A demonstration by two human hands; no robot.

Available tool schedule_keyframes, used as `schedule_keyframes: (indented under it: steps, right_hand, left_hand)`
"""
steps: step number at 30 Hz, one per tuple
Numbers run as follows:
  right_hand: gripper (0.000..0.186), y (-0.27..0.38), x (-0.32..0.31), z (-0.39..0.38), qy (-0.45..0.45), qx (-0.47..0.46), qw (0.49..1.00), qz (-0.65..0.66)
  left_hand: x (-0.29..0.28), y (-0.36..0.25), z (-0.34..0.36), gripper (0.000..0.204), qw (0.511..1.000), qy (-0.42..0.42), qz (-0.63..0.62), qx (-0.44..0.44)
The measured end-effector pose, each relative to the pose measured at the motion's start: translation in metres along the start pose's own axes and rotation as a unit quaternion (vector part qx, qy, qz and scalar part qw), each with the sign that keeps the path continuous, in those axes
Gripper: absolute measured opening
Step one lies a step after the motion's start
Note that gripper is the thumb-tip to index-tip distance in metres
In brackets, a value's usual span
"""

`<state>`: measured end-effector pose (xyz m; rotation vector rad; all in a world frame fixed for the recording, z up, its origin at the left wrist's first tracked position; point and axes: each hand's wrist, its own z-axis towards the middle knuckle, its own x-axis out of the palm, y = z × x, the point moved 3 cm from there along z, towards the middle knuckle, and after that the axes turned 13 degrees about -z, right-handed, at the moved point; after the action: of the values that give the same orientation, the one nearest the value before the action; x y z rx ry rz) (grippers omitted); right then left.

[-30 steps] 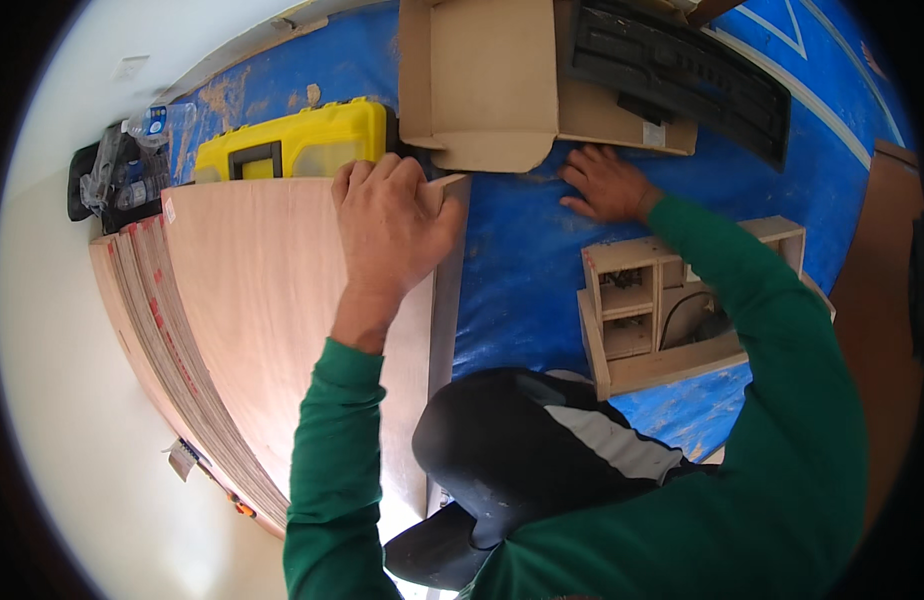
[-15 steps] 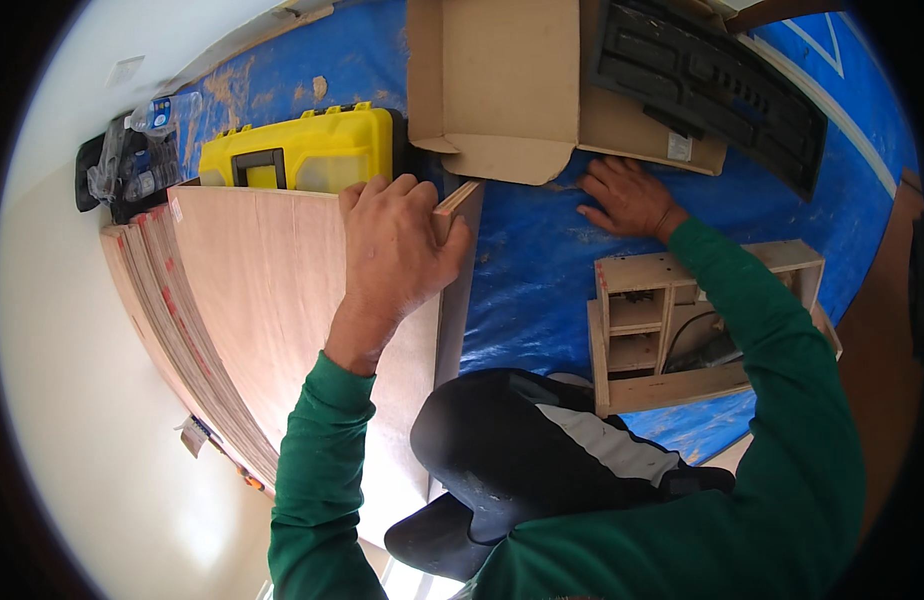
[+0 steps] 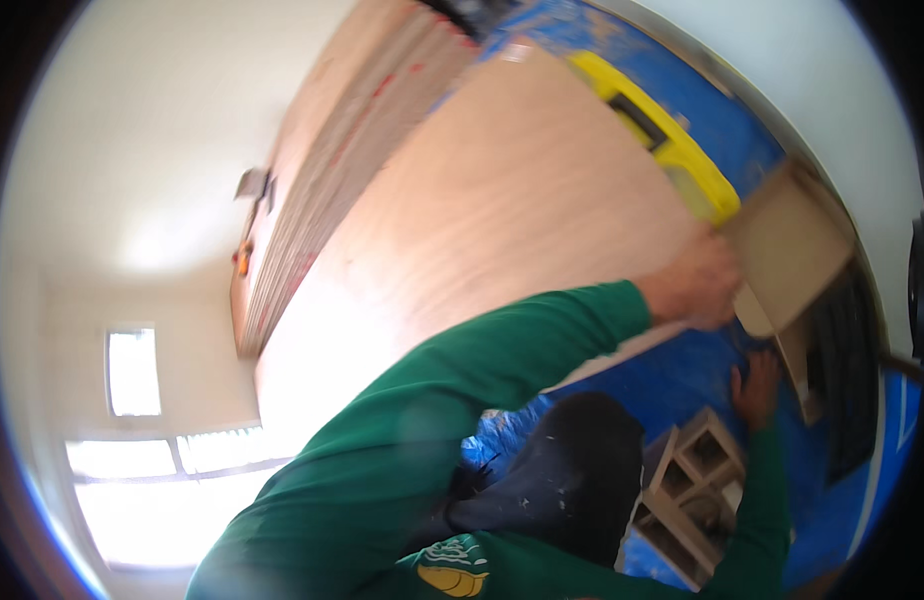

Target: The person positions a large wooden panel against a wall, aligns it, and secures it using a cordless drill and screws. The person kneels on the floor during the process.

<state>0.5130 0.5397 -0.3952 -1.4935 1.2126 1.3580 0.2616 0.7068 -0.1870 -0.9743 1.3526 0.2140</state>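
Left hand bent over the edge of a plywood panel, right hand on the blue sheet.
The left hand is blurred; its fingers look curled closed on the panel's edge beside the cardboard box, though their tips cannot be made out. The right hand is open, fingers extended, holding nothing visible. The panel slants across the middle beside the stacked boards, its lower part covered by the left sleeve and washed out by glare. It partly hides the yellow case. The right sleeve overlaps the compartmented wooden box, whose contents are unclear.
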Motion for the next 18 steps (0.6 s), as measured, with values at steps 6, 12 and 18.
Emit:
schedule_keyframes:
  steps: [6,12,18]
  right_hand:
    - [0.049,0.003,0.011,0.012,-0.138,-0.064,0.988,-0.028]
    - [0.049,-0.011,0.029,0.018,-0.041,-0.04,0.998,0.002]
    - [0.052,-0.004,-0.022,0.016,-0.014,-0.119,0.983,-0.141]
  left_hand:
    - [-0.013,0.001,-0.005,0.044,0.999,0.022,0.012,-0.034]
    - [-0.036,0.023,-0.156,0.085,0.98,-0.14,-0.143,0.01]
    - [-0.025,0.083,-0.52,0.078,0.994,-0.054,-0.038,-0.091]
